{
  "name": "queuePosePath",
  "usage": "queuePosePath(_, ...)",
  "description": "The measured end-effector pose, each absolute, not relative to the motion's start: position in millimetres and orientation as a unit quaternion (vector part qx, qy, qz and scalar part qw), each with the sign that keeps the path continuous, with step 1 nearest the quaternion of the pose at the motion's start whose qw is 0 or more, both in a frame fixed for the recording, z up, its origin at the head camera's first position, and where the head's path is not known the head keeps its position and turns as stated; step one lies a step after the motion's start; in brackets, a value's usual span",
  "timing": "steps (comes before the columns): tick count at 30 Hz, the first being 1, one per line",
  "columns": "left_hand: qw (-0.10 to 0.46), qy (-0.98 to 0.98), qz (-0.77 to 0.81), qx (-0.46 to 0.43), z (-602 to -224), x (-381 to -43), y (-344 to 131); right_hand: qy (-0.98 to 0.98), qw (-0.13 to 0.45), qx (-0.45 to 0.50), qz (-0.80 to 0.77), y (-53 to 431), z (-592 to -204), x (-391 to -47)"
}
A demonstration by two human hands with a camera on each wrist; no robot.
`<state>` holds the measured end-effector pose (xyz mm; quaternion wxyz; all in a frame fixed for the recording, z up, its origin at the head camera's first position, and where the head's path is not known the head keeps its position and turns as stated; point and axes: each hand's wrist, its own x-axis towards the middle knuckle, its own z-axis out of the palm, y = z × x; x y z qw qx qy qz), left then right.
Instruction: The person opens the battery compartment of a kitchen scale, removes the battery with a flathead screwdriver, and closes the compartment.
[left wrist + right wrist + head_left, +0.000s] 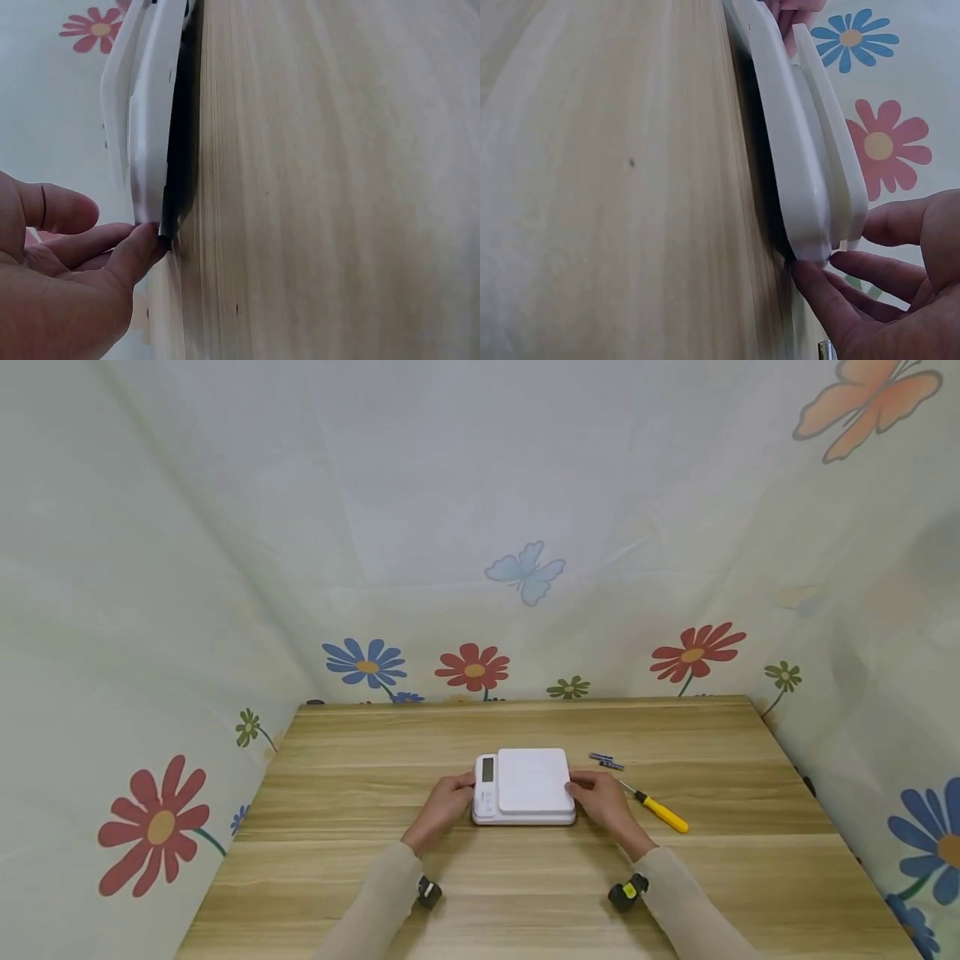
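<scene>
A white kitchen scale [534, 781] with a small grey display [488, 769] lies between both hands on the wooden table. My left hand [444, 806] holds its left edge. In the left wrist view, the fingertips [139, 244] meet the scale's lower rim, while the thumb [64, 210] appears raised away from it. At the opposite edge, my right hand [603, 802] grips the scale. The right wrist view shows the thumb [896, 221] against the square weighing platform [836, 135] and fingers [829, 296] at the base. A dark strip shows beneath the scale in both wrist views.
Right of the right hand lies a screwdriver [662, 812] with a yellow and black handle. Behind it are two small dark cylinders [607, 762], perhaps batteries. Flowered cloth [420, 610] encloses the wooden table [375, 727] at the back and sides.
</scene>
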<state>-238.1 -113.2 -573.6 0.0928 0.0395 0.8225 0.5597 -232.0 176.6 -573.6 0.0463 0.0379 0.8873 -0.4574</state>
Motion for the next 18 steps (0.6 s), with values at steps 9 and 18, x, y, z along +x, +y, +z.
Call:
queuePosePath(9,0.081,0.840,0.533,0.050,-571.9,-237.2,-110.3,0.886,0.044,0.039,-0.459,176.4,-574.0,-231.1)
queuePosePath(18,0.058,0.855,0.514,0.040,-569.3,-242.7,-119.8,0.900,0.041,0.020,-0.433,180.8,-567.0,-223.7)
